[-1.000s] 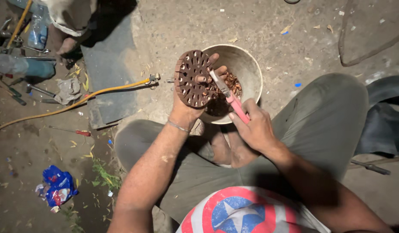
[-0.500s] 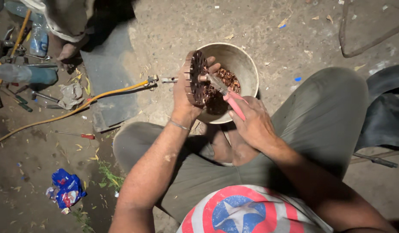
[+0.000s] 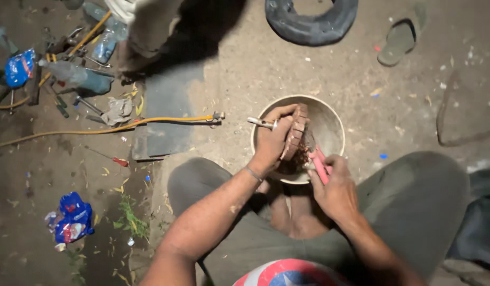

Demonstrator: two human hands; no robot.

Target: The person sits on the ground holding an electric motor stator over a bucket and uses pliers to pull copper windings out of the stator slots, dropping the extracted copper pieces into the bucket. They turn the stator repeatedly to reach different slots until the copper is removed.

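My left hand (image 3: 271,142) grips a round reddish-brown perforated disc (image 3: 295,132) on a metal shaft (image 3: 261,123), now held edge-on over a pale round bowl (image 3: 329,122) on the ground. My right hand (image 3: 335,185) holds a red-handled tool (image 3: 318,163) whose tip is pressed against the disc's lower face. Brown scrapings lie in the bowl beneath the disc. I sit on the ground with both knees either side of the bowl.
A yellow hose (image 3: 96,130) with a metal nozzle runs across the ground at left. Tools, bottles and a rag (image 3: 117,110) lie upper left. A blue wrapper (image 3: 72,217) is at lower left. A tyre (image 3: 311,21) and a sandal (image 3: 401,39) lie at the top.
My left hand has turned the disc from face-up to edge-on. My right hand and the red tool have dropped lower, beside the disc. My view has shifted, showing more ground at the top.
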